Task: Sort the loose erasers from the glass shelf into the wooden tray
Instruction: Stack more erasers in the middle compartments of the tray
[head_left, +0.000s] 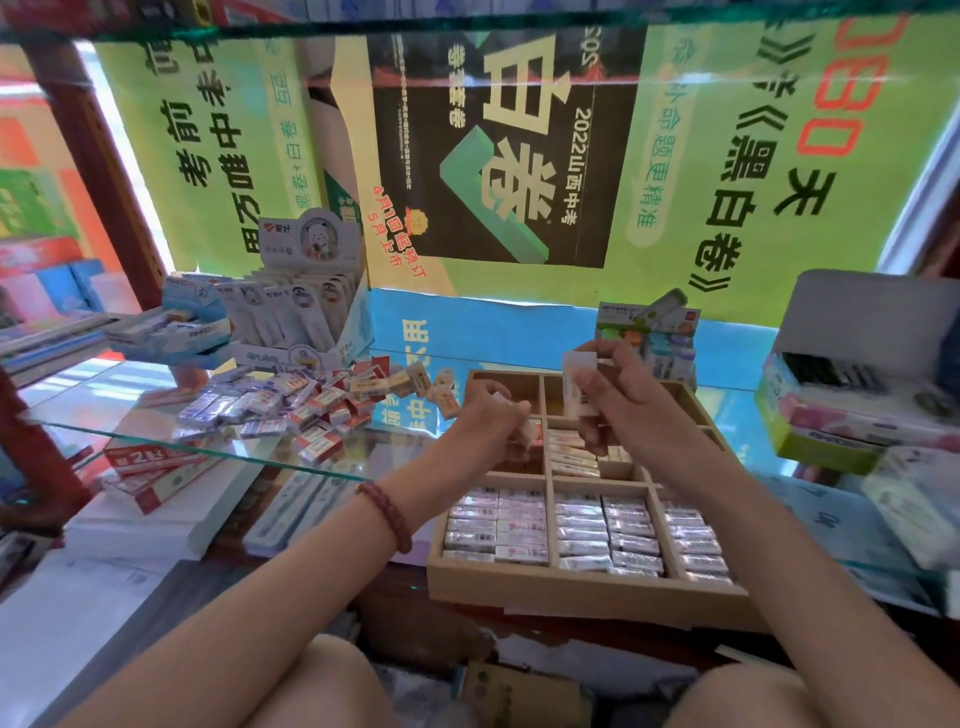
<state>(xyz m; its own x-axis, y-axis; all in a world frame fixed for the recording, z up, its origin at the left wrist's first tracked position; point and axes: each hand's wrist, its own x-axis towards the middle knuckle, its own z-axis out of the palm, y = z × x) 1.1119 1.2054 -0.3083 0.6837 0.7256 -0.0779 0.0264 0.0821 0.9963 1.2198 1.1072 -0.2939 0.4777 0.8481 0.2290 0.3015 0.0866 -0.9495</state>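
Note:
A pile of loose wrapped erasers lies on the glass shelf, left of the wooden tray. The tray's near compartments hold rows of packed erasers, and a middle compartment holds more. My right hand is raised over the tray's far part and grips a white eraser upright. My left hand hovers over the tray's left middle compartment, fingers curled round a small pale eraser.
A display box of stationery and blue-white cartons stand behind the pile. Stacked boxes sit at the right. A small packet box stands behind the tray. Red-and-white boxes lie under the glass shelf.

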